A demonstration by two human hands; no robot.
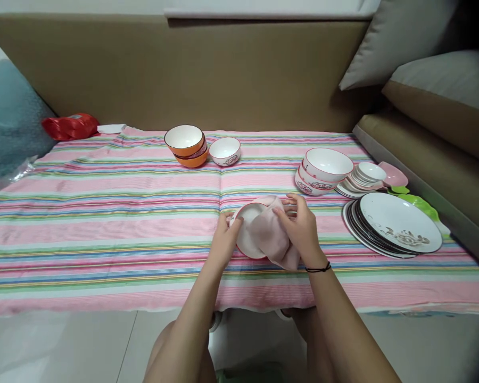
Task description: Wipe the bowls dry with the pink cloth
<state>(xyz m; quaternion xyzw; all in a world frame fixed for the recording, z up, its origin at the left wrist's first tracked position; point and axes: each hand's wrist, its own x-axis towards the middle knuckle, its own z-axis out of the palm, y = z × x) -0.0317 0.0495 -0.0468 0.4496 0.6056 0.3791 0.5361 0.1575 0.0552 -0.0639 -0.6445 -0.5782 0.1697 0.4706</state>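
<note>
A white bowl with a red rim [245, 234] is tilted between my hands, its inside turned toward me. My left hand [226, 234] grips the bowl's left edge, thumb over the rim. With my right hand [301, 226] I hold a pale pink cloth [275, 239], which drapes over the bowl's right side and partly into it. A dark band circles my right wrist. Beyond my hands stands a small white bowl [224, 151], beside a stack of orange bowls [186, 143].
White bowls [325, 170] are stacked at the right, near small dishes [367, 175] and a pile of large plates [399, 223]. Green leaf-shaped dishes [421, 205] lie behind the plates. A red package [71, 126] is at the far left on the striped cloth [104, 223]. Cushions [443, 85] rise at the right.
</note>
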